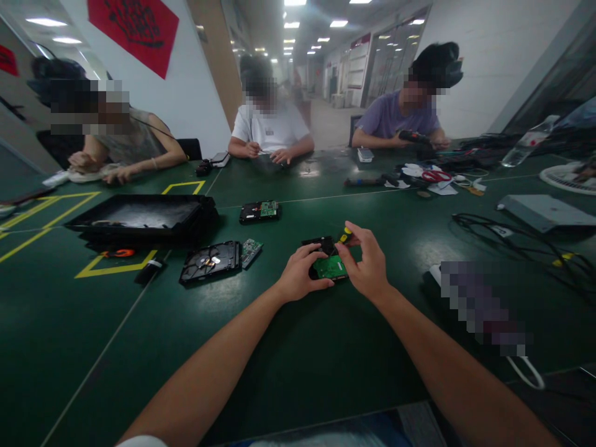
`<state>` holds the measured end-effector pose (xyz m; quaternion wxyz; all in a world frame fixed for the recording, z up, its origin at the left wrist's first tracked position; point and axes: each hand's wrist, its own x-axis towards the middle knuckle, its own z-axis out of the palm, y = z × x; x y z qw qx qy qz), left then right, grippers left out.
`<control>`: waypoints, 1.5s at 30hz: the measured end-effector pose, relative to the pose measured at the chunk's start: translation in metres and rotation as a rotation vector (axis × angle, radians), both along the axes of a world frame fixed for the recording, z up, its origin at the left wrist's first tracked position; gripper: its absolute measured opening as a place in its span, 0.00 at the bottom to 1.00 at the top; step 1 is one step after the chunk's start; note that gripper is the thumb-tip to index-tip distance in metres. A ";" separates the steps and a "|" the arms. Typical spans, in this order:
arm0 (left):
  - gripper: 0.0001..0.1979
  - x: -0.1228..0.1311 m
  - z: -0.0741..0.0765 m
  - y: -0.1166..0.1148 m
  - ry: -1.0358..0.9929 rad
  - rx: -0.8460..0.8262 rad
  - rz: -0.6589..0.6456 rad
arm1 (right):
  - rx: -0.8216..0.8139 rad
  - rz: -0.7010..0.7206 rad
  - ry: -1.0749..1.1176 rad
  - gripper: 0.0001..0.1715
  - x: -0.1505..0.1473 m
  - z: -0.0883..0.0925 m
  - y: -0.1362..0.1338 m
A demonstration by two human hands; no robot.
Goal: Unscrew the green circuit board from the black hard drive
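A hard drive (331,267) with a green circuit board facing up lies on the green table in front of me. My left hand (300,273) grips its left side, fingers over the top and thumb along the near edge. Between the fingertips of my right hand (367,261) is a short screwdriver (345,235) with a yellow and black handle. It stands over the drive's right part; its tip is hidden behind my fingers. To the left lie a black drive casing (210,262), a loose circuit board (251,252) and, farther back, another hard drive (259,212).
At left sits a large black tray (144,217), with an orange-handled tool (118,252) by it. Black cables (507,236), a grey metal box (549,212) and a pouch-like item (482,307) with a strap are at right. A bottle (531,143) stands behind. Three people sit opposite.
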<state>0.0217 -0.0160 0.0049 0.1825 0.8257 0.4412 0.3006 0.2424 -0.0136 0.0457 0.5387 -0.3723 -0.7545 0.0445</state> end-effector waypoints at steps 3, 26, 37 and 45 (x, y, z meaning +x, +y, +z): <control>0.36 0.000 0.000 0.000 0.000 -0.010 0.007 | -0.052 0.004 0.021 0.34 0.000 -0.003 0.001; 0.35 0.001 0.002 0.000 0.004 -0.001 -0.003 | -0.100 0.063 0.014 0.40 -0.002 -0.013 0.005; 0.35 0.001 0.004 -0.001 0.006 -0.009 0.001 | -0.102 0.068 0.026 0.39 -0.003 -0.010 0.004; 0.35 0.001 0.004 -0.001 0.010 -0.008 0.003 | -0.121 0.101 0.031 0.38 -0.003 -0.013 0.005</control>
